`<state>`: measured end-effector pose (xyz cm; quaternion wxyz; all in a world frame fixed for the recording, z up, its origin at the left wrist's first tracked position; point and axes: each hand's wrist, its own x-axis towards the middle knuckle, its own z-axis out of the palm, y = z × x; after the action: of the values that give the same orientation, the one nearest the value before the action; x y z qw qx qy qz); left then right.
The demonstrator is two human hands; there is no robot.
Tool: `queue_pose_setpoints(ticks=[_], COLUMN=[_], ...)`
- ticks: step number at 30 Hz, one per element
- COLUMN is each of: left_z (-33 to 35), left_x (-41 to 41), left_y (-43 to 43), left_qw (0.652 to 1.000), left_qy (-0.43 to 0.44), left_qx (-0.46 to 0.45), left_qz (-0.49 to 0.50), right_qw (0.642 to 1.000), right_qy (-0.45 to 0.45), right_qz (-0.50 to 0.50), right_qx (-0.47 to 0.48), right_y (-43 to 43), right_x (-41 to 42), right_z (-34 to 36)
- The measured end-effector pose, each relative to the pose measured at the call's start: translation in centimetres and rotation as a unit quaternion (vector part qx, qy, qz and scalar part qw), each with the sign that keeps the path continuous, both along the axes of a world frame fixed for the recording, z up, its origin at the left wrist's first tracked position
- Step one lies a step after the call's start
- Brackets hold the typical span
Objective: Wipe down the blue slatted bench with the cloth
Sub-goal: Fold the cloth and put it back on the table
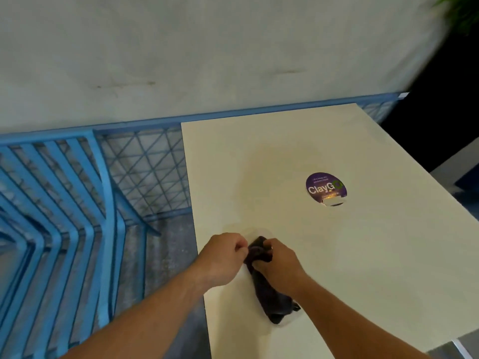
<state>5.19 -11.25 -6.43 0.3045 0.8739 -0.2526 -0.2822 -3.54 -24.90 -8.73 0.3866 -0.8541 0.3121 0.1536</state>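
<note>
A dark cloth [269, 291] hangs bunched over the near part of a cream table [324, 151]. My left hand [223, 255] pinches its upper end with curled fingers. My right hand [280, 263] grips the same end from the right, and the rest of the cloth trails down under my right wrist. The blue slatted bench [59, 203] stands to the left of the table, its slats running from the backrest down to the seat. Both hands are over the table, apart from the bench.
A round purple "ClayGo" sticker [325, 189] lies on the table's right half. Blue wire-mesh railing [147, 172] runs behind bench and table along a pale concrete wall [181, 60]. Grey floor shows between bench and table. A dark area lies at the far right.
</note>
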Motion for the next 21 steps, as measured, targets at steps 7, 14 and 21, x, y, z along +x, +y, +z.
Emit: queue_pose_setpoints(ticks=[7, 14, 21], left_z=[-1.2, -1.9, -0.6], left_x=[-1.2, -2.0, -1.4], left_y=[-2.1, -2.8, -0.3], left_qw=[0.982, 0.914, 0.93], left_qy=[-0.12, -0.272, -0.273], left_qx=[0.069, 0.162, 0.112], left_qz=[-0.13, -0.253, -0.22], right_qw=[0.994, 0.959, 0.947], right_qy=[0.007, 0.022, 0.032], right_qz=[0.071, 0.218, 0.225], right_qx=[-0.085, -0.178, -0.229], right_y=[-1.4, -1.4, -1.6], right_x=[-1.1, -1.8, -0.5], right_z=[-0.2, -0.7, 0.8])
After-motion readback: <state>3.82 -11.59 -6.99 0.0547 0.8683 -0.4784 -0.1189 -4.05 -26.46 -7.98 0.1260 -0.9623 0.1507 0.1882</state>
